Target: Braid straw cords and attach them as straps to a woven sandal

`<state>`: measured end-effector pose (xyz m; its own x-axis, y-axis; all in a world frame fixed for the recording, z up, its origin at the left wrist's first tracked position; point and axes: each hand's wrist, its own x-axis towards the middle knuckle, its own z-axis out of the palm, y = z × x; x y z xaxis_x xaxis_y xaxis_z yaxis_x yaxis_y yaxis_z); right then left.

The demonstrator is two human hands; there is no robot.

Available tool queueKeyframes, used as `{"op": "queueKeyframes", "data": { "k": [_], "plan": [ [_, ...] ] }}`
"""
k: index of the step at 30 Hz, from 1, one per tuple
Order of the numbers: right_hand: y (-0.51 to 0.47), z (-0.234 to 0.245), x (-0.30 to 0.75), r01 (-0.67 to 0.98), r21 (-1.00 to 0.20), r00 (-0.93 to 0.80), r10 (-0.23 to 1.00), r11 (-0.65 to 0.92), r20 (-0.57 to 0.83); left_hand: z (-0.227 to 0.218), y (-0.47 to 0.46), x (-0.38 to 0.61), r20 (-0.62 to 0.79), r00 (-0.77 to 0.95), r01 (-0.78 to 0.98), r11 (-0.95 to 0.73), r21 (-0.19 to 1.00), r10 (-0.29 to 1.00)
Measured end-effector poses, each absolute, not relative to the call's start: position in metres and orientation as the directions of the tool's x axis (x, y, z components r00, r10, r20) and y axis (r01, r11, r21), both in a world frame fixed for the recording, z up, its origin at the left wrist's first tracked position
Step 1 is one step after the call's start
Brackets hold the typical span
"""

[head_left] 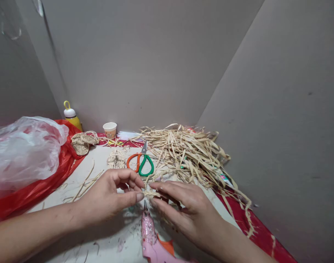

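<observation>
- The left hand (114, 195) pinches a straw piece (151, 194) at its left end; the right hand (187, 204) holds its right end.
- That piece sits between both hands, just beyond the glue gun's (150, 243) nozzle; contact is unclear.
- If the nozzle is hot, a slipping thumb could get burned.
- Loose strands from the straw heap (177, 149), far right, could snag it.

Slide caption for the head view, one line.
Left hand and right hand hold a small straw piece near a pink glue gun, scissors and loose straw beyond.
</observation>
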<state>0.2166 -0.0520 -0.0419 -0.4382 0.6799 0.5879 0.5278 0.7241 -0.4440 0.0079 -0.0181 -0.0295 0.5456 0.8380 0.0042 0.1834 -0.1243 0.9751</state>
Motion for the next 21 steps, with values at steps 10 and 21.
{"op": "queueKeyframes", "data": {
  "k": [10,21],
  "plan": [
    [-0.0539,-0.0415,0.2153,0.518,-0.544,-0.483,0.751,0.66,0.451,-0.0362,-0.0116,0.0064,-0.166,0.639,0.223,0.026,0.974,0.751],
    [-0.0534,-0.0385,0.2099,0.442,-0.799,-0.359,0.897,0.407,0.258,-0.0373,-0.0156,0.0111,-0.269,0.623,0.229,0.157,0.961,0.734]
  ]
}}
